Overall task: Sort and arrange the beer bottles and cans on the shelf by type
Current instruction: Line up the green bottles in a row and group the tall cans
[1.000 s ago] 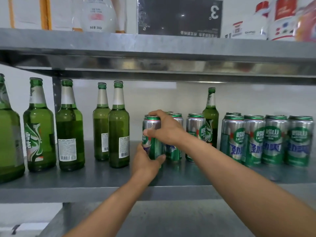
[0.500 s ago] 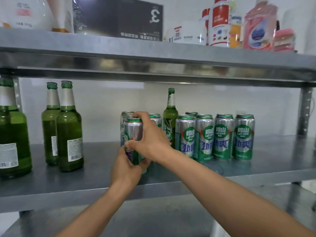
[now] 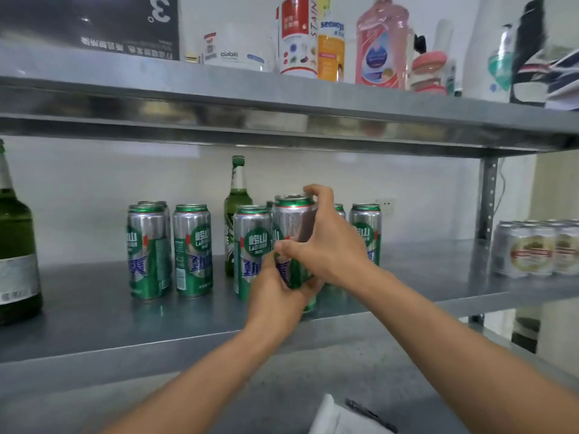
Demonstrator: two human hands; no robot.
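A grey metal shelf [image 3: 94, 324] runs along a white wall [image 3: 407, 189]. At centre, both hands clamp one green can [image 3: 294, 220]: the right hand [image 3: 332, 242] wraps its upper half and the left hand [image 3: 275, 296] grips its base. Matching cans [image 3: 192, 249] crowd it at 9 and 3 o'clock, and a slim green bottle [image 3: 236, 202] stands behind at 11. Pale cans [image 3: 532, 249] sit far out at 3, a big bottle [image 3: 15, 245] at 9. Household bottles [image 3: 380, 48] line the upper shelf [image 3: 282, 98] at 12.

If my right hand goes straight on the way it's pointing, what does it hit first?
Your right hand grips a can; heading left and inward, that can would probably meet the neighbouring can first, though depth is unclear.
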